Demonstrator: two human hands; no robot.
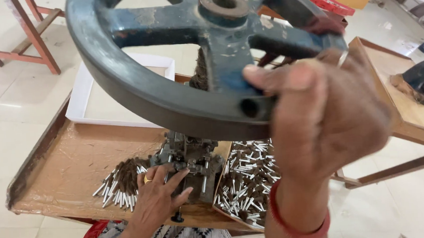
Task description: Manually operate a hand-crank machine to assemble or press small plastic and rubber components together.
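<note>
1. While my right hand (328, 108) is raised close to my face, its fingers are wrapped tight over the rim of the dark blue spoked handwheel (170, 94), thumb lying flat on the near spoke.
2. That wheel lies nearly flat, tilted a little toward me; its axle runs up and down through the round hub (224, 5), which sits beyond my thumb tip and to its left. The spoke under my thumb runs from the rim away toward that hub.
3. Below the wheel, the small metal press (191, 157) stands upright on the brown work tray (66, 169).
4. My left hand (159, 197) rests low on the front of the press, fingers spread fairly wide and laid against the metal; I cannot tell whether the fingertips pinch anything.
5. Just left of those fingers lies a heap of small brushes (122, 182), silver ferrules fanned toward me and to the left, dark bristle ends bunched toward the press.
6. Right of the press, under my right wrist, a box holds many more silver ferrules (248, 176) lying in all directions.
7. Beyond my left fingers, at the tray's far edge, a shallow white tray (86, 93) sits flat.
</note>
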